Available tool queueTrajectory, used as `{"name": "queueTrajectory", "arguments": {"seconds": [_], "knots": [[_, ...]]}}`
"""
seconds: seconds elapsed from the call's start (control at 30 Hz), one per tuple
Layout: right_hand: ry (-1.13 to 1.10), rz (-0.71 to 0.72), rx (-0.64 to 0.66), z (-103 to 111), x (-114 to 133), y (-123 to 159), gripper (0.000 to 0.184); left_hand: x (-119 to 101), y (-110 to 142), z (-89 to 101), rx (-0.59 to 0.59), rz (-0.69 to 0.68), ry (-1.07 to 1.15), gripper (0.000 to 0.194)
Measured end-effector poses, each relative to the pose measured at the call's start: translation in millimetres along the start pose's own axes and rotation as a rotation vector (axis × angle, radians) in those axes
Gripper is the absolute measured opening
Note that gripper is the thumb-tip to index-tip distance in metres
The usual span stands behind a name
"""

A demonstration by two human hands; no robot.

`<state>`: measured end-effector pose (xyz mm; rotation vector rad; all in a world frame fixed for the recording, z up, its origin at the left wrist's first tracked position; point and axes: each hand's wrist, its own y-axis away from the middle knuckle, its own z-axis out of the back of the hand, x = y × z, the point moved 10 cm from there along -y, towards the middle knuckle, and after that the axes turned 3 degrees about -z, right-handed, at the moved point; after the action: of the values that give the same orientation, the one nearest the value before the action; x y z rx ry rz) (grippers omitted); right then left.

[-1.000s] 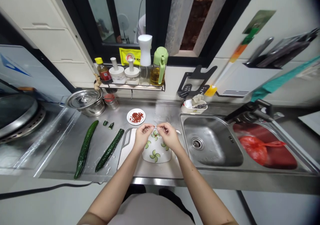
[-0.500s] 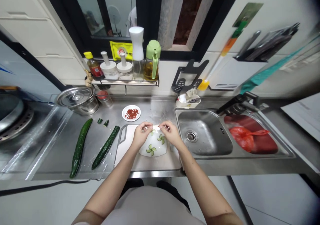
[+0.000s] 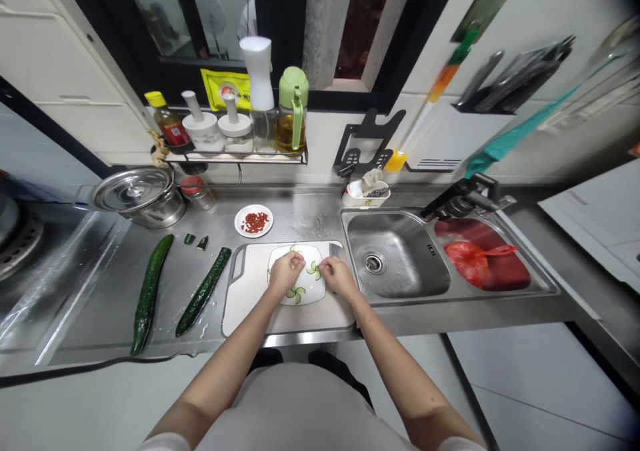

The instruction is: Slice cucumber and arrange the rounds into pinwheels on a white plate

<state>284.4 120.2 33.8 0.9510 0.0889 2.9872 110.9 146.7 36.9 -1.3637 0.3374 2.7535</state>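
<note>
A white squarish plate (image 3: 305, 279) lies on a pale cutting board (image 3: 247, 301). On it, cucumber slices (image 3: 297, 295) are laid out in pinwheel shapes, some partly covered by my left hand. My left hand (image 3: 285, 274) is over the plate's left part, fingertips pinched together; anything between them is too small to make out. At the plate's right edge, my right hand (image 3: 338, 275) is also pinched, fingertips beside the right-hand cucumber pinwheel (image 3: 313, 271). What it holds is hidden. Behind the board sits a small white dish (image 3: 239, 229) with chopped red bits (image 3: 255, 222).
Two cucumbers (image 3: 151, 295) and two cut ends (image 3: 202, 243) lie left of the board. A lidded steel pot (image 3: 160, 211) and a red-topped jar (image 3: 200, 194) stand behind. The sink (image 3: 400, 257) is on the right, with a red bag (image 3: 467, 264) in its second basin.
Both hands have moved from the plate's far edge toward me. My right hand has come down beside the right-hand pinwheel, and my left hand is over the plate's left part. The view has shifted slightly.
</note>
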Motion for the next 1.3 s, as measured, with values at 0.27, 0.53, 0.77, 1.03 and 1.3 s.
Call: {"name": "queueTrajectory", "arguments": {"seconds": [0.27,0.53,0.77,1.03,1.3], "knots": [[0.209,0.004,0.074,-15.6,4.1,-2.0,0.018,2.1,-7.7,-42.5,0.129,0.007,-0.112,0.012],[0.306,0.012,0.1,-20.7,6.1,-3.4,0.022,1.8,-12.9,-61.3,0.154,-0.033,-0.127,0.014],[0.333,0.008,0.113,-24.1,4.5,-4.5,0.02,4.2,-15.6,-70.0,0.17,-0.042,-0.158,0.014],[0.341,0.009,0.117,-24.4,3.8,-4.4,0.018,4.9,-16.7,-73.3,0.161,-0.068,-0.209,0.017],[0.372,-0.076,0.107,-22.2,-5.8,2.3,0.02,3.4,-15.9,-76.5,0.181,-0.077,-0.248,0.017]]}}
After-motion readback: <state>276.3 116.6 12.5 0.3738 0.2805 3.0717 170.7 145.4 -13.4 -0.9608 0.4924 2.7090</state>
